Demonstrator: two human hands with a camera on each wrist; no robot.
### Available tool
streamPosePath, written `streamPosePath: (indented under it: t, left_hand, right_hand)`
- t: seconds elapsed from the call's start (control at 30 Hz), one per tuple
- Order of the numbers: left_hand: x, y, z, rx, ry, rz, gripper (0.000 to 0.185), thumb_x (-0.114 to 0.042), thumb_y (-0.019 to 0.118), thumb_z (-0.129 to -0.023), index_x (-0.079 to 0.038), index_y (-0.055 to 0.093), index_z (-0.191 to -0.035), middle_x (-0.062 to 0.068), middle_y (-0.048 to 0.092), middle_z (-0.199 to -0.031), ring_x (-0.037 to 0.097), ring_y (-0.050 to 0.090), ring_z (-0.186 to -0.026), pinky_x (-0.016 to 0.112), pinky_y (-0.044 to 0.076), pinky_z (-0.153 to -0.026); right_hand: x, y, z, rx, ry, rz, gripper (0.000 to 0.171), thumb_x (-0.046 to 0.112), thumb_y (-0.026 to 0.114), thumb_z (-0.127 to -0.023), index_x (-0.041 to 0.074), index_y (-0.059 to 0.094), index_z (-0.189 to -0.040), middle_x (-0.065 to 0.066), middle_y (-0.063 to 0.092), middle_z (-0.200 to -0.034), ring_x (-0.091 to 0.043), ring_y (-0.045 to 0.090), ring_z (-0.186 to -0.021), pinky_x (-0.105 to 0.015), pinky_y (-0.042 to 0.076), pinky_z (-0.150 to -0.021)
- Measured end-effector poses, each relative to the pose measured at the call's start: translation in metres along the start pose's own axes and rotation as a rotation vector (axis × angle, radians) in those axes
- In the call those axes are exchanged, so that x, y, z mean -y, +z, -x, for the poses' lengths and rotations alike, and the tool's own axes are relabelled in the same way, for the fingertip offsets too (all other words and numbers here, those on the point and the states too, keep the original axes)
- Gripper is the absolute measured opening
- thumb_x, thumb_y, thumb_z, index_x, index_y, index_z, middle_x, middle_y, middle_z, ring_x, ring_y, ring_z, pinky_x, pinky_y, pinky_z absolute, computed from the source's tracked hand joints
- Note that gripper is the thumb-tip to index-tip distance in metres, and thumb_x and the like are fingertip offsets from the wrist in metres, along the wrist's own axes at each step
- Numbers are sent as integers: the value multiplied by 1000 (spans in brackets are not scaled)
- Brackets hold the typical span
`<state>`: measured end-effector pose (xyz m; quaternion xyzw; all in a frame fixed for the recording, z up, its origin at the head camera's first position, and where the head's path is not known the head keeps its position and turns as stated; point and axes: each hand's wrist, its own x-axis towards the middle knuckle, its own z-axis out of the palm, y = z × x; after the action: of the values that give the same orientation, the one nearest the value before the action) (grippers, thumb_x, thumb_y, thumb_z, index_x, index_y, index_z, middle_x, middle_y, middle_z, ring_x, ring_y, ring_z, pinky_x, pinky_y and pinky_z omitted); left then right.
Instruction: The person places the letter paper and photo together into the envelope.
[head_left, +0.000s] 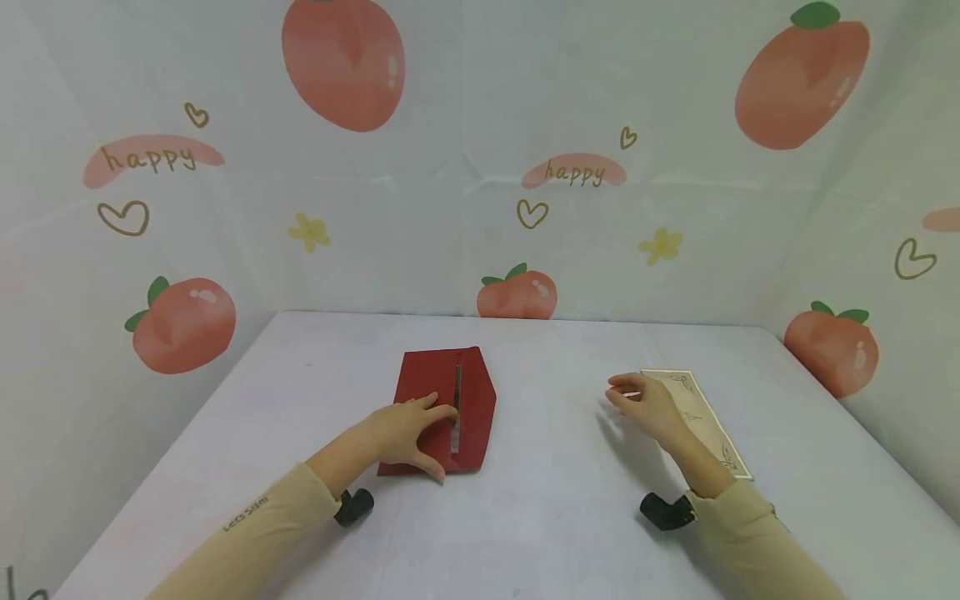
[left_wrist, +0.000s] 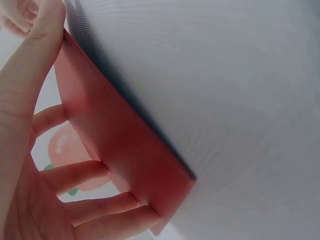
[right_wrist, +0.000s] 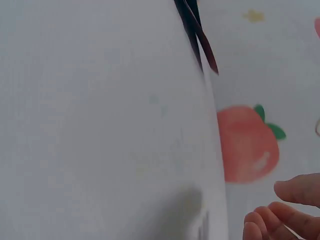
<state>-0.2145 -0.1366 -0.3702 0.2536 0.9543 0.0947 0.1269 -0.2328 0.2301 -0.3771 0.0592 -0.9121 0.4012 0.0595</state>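
A dark red envelope (head_left: 438,392) lies flat on the white table (head_left: 525,517), its flap folded out to the right with a pale adhesive strip along the crease. My left hand (head_left: 408,433) rests on it with straight fingers spread across its near half; in the left wrist view the fingers (left_wrist: 80,175) lie along the red envelope (left_wrist: 125,145). My right hand (head_left: 645,404) hovers over the table, fingers loosely curled and holding nothing, just left of a cream card (head_left: 705,421) with dark ornamental corners. The right wrist view shows only my fingertips (right_wrist: 280,215) and the far envelope edge (right_wrist: 197,32).
Walls of white cloth printed with peaches, hearts and "happy" (head_left: 573,171) close in the table on three sides. Black wrist mounts (head_left: 663,510) sit under both sleeves. Bare table stretches between the envelope and the card.
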Motion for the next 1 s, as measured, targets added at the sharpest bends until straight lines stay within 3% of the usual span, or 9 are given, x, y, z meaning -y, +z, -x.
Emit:
streamPosePath:
  t: [0.3, 0.47, 0.6, 0.73, 1.0]
  left_hand:
    - [0, -1, 0, -4, 7, 1, 81, -60, 75, -65, -27, 44, -132, 20, 34, -148, 46, 41, -129, 59, 43, -95]
    - [0, -1, 0, -4, 1, 1, 81, -59, 76, -65, -27, 44, -132, 21, 34, -148, 46, 41, -129, 60, 43, -95]
    - [-1, -2, 1, 0, -3, -1, 81, -59, 76, -65, -27, 43, -132, 21, 34, -148, 46, 41, -130, 59, 43, -95]
    - [-2, -3, 1, 4, -9, -3, 82, -59, 75, -65, -26, 43, -133, 20, 33, -148, 45, 41, -130, 58, 43, -96]
    - [-3, -5, 2, 5, -7, -3, 82, -58, 76, -66, -25, 43, -133, 21, 34, -148, 45, 41, -129, 59, 43, -95]
  right_hand:
    - [-35, -41, 8, -54, 99, 70, 40, 17, 56, -92, -10, 52, -121, -30, 61, -112, -37, 63, -99, -10, 45, -64]
    - [-50, -59, 14, -66, 169, 110, 45, 18, 56, -91, -13, 48, -124, -34, 57, -114, -33, 65, -91, -13, 48, -61]
    - [-59, -71, 18, -61, 246, 150, 50, 20, 55, -92, -14, 43, -126, -38, 51, -121, -45, 57, -103, -32, 52, -75]
    - [-66, -79, 19, -39, 321, 154, 54, 22, 55, -91, -15, 39, -128, -40, 44, -126, -52, 45, -113, -53, 44, -89]
    - [-76, -84, 19, 17, 422, 166, 65, 24, 62, -86, -17, 35, -129, -41, 41, -125, -52, 44, -111, -54, 43, -90]
